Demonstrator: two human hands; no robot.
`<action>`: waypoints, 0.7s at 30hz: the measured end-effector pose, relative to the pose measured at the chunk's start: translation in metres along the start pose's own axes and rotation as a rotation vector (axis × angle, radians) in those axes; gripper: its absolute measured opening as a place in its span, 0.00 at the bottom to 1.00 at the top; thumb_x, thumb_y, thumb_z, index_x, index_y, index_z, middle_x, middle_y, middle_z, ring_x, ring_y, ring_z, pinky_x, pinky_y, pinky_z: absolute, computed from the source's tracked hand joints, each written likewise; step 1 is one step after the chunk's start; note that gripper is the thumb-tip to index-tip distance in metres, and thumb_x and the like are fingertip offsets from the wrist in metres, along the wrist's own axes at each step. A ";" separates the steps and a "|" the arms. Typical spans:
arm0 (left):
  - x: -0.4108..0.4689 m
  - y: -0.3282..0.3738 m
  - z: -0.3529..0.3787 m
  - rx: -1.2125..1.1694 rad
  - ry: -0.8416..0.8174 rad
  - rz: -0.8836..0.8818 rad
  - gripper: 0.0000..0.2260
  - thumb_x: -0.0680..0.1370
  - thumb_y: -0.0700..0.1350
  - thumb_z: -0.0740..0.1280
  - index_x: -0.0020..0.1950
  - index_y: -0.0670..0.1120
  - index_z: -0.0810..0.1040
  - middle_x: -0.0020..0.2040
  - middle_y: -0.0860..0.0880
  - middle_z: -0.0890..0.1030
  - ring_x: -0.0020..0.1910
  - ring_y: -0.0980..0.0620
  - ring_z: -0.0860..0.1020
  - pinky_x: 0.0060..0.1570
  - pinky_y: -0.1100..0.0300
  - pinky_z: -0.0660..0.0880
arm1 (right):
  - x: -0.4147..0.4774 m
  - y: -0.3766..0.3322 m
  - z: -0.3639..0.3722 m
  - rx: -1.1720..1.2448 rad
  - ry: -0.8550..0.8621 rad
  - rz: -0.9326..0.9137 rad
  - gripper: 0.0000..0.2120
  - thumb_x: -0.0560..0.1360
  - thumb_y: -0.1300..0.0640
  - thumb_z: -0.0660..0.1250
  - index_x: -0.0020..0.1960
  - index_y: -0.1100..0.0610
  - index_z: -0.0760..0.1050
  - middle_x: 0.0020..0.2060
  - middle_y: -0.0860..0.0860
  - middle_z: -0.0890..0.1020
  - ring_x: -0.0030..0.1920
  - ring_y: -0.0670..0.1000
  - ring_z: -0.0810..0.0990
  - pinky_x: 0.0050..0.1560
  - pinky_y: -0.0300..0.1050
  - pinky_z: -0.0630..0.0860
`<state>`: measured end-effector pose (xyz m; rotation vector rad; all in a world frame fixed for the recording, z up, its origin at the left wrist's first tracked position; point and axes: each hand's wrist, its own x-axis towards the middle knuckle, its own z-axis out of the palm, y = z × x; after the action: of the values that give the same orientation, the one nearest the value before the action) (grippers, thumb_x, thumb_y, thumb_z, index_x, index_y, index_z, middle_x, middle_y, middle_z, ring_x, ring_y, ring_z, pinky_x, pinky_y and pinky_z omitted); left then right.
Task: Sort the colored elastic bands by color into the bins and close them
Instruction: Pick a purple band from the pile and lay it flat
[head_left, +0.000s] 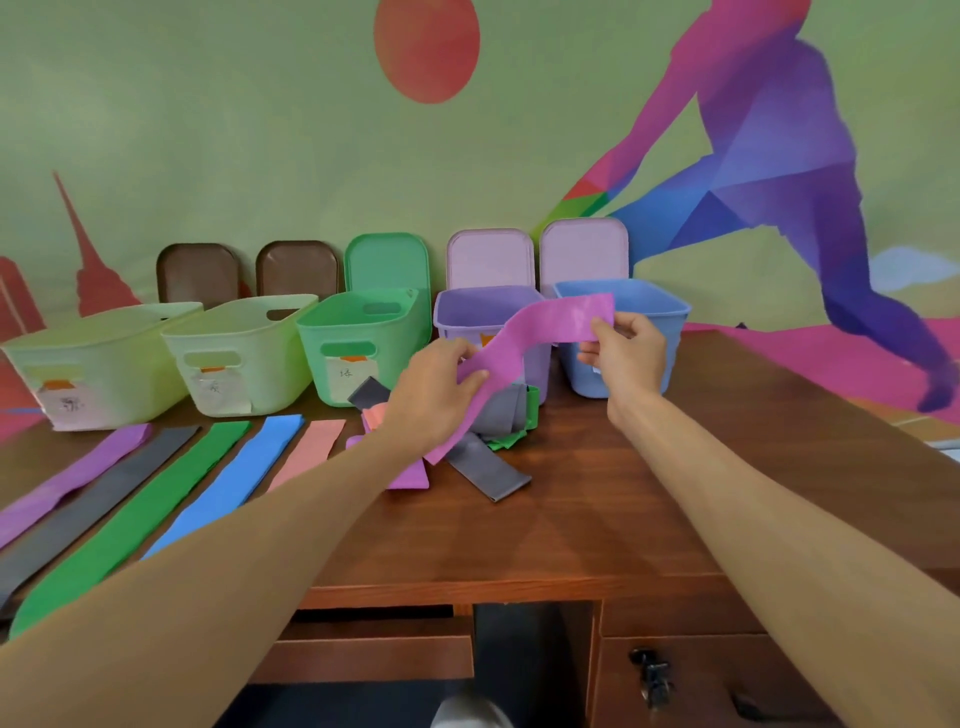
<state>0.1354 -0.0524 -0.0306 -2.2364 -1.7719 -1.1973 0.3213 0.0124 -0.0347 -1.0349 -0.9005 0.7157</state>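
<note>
Desk (597, 519) is being seen as varnished wood w/ soft sheen; green bin (363, 332) as smooth semi-matt plastic; purple band (550, 319) as thin matt rubbery sheet; label (345, 372) as paper.

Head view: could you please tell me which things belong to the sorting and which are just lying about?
Job: purple band, gripped by left hand and right hand; laid-out bands; band pile; open bins; lids propped behind.
Just there: wall mural; drawer lock.

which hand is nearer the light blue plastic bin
Right. The right hand is directly in front of the light blue plastic bin, while the left hand is off to its left, before the purple plastic bin.
</note>
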 end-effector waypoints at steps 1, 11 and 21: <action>-0.001 -0.002 -0.006 0.015 -0.003 -0.002 0.06 0.78 0.45 0.64 0.53 0.45 0.77 0.46 0.49 0.78 0.45 0.50 0.74 0.43 0.57 0.68 | -0.002 -0.001 0.003 0.006 -0.016 0.007 0.03 0.76 0.62 0.65 0.49 0.57 0.76 0.41 0.53 0.81 0.31 0.47 0.80 0.40 0.42 0.80; -0.031 -0.056 -0.076 0.195 -0.082 -0.217 0.13 0.80 0.52 0.60 0.58 0.45 0.74 0.52 0.45 0.79 0.49 0.45 0.77 0.51 0.51 0.75 | -0.042 -0.008 0.061 -0.167 -0.171 -0.047 0.06 0.73 0.65 0.68 0.49 0.59 0.76 0.43 0.55 0.82 0.32 0.47 0.80 0.34 0.37 0.80; -0.095 -0.150 -0.162 0.036 -0.146 -0.564 0.10 0.79 0.47 0.58 0.45 0.44 0.74 0.43 0.46 0.77 0.41 0.48 0.74 0.41 0.56 0.68 | -0.097 0.006 0.166 -0.567 -0.489 -0.347 0.07 0.71 0.58 0.74 0.48 0.59 0.81 0.42 0.54 0.84 0.44 0.53 0.83 0.53 0.47 0.77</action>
<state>-0.0814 -0.1549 -0.0344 -1.9004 -2.5685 -1.0674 0.1294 0.0003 -0.0289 -1.1679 -1.7297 0.4246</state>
